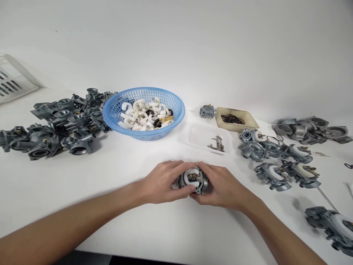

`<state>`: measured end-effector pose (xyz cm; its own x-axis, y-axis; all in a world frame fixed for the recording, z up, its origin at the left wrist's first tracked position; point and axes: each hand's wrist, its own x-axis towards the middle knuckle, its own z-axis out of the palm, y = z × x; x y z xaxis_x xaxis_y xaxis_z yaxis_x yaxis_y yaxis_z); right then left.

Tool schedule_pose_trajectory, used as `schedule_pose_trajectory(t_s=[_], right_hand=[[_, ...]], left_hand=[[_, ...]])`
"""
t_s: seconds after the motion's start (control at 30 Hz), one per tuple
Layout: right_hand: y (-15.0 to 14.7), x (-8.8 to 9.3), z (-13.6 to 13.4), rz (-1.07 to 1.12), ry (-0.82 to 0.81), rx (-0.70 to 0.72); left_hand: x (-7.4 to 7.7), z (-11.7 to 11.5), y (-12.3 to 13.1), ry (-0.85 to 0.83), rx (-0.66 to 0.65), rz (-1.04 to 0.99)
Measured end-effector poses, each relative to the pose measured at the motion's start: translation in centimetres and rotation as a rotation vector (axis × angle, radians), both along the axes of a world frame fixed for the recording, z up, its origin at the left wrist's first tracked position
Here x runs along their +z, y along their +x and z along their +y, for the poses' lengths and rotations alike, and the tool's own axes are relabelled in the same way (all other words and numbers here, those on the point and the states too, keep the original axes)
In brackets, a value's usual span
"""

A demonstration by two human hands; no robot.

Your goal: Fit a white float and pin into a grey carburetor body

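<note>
A grey metal carburetor body [204, 183] is held between both hands near the front middle of the white table. Its open side faces up and shows a white C-shaped float [187, 179] around brass jets [193, 176]. My left hand [164, 182] grips it from the left, with index finger and thumb around the float side. From the right, my right hand [222, 184] wraps around the body, its thumb underneath or at the near edge. The palm sides of both hands are hidden.
Left stands a pile of carburetor bodies [75, 119]. A blue basket [109, 114] holds white floats. Behind my right hand are a clear tray [193, 138] with small pins and a beige box [239, 127] of black rings. Float-fitted carburetors [273, 176] and metal bowls [311, 129] lie right.
</note>
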<state>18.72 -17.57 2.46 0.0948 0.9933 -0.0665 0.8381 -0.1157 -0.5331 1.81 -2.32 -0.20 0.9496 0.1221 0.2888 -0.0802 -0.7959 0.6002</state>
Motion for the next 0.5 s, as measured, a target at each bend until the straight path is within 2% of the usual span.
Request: schedule_pose_trajectory(t_s=[0.5], right_hand=[[0.1, 0.08, -0.18, 0.013, -0.028, 0.004]], left_hand=[[-0.2, 0.06, 0.06, 0.009, -0.017, 0.006]])
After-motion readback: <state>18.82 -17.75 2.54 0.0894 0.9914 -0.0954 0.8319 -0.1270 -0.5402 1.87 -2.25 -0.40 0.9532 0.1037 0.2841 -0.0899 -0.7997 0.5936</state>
